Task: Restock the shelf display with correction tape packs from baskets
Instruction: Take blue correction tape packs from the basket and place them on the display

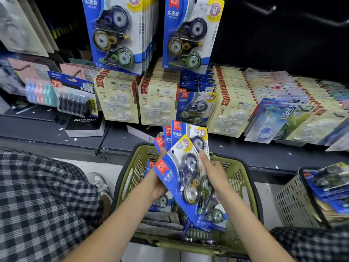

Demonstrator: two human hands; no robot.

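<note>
Both hands hold a fanned stack of blue correction tape packs (181, 167) above a green basket (243, 186). My left hand (157, 183) grips the stack from underneath on the left. My right hand (215, 174) grips the front pack at its right edge, fingers over the blister. More blue packs (211, 218) lie in the basket below. On the shelf display, two rows of the same blue packs (117, 35) hang on hooks, and one blue pack (196, 108) leans among beige packs.
Beige three-tape packs (119, 101) fill the shelf in rows. A white basket (296, 203) with more packs stands at the right. An Alarm clock box (85, 125) lies on the shelf ledge. My checkered knee (43, 195) and a shoe (98, 182) are at the left.
</note>
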